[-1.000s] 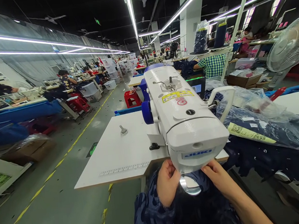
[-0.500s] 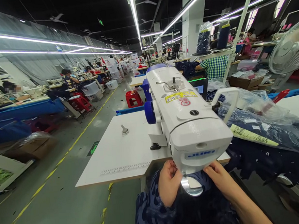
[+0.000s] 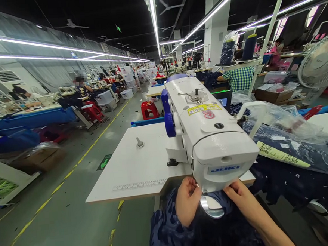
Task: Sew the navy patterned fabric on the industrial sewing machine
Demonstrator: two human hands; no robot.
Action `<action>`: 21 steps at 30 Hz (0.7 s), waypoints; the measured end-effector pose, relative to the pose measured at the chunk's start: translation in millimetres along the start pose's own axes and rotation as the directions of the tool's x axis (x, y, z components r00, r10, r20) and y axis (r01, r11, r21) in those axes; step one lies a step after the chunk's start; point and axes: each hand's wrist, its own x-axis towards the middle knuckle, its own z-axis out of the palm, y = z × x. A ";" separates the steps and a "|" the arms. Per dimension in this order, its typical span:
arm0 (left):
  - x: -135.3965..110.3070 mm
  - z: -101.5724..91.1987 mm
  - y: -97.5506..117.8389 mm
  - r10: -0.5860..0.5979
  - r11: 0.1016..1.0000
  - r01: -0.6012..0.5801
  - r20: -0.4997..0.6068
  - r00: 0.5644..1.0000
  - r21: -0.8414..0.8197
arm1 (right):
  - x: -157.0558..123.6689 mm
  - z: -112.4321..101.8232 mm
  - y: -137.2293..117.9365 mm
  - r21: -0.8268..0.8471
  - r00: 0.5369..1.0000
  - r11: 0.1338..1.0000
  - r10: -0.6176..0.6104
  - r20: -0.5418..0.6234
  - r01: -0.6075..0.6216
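We hold the dark blue fabric (image 3: 171,231) at the near edge of the desk (image 3: 133,166), right under the head of the white sewing machine (image 3: 209,134). The fabric spills off that edge toward us. The machine's long axis runs away from us to the far edge. The needle itself is hidden behind the head.

Our left hand (image 3: 187,200) sits at the head's left lower corner, its fingers (image 3: 192,186) curled tight on a fold of fabric. Our right hand (image 3: 244,203) lies at the right lower corner with its fingers (image 3: 230,188) stretched forward onto the cloth. We cannot tell whether they pinch it or only press. Between the 2 hands a shiny metal plate (image 3: 211,206) shows, about equally near to each.

We count 2 hands, 1 machine, 1 plate, 1 fabric piece, and 2 thread cones (image 3: 227,49) behind the machine.
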 end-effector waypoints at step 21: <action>-5.9 -17.5 -5.7 -0.193 0.973 0.208 0.141 0.971 -0.103 | -4.1 6.8 3.6 -0.033 0.999 0.999 -0.011 0.040 0.013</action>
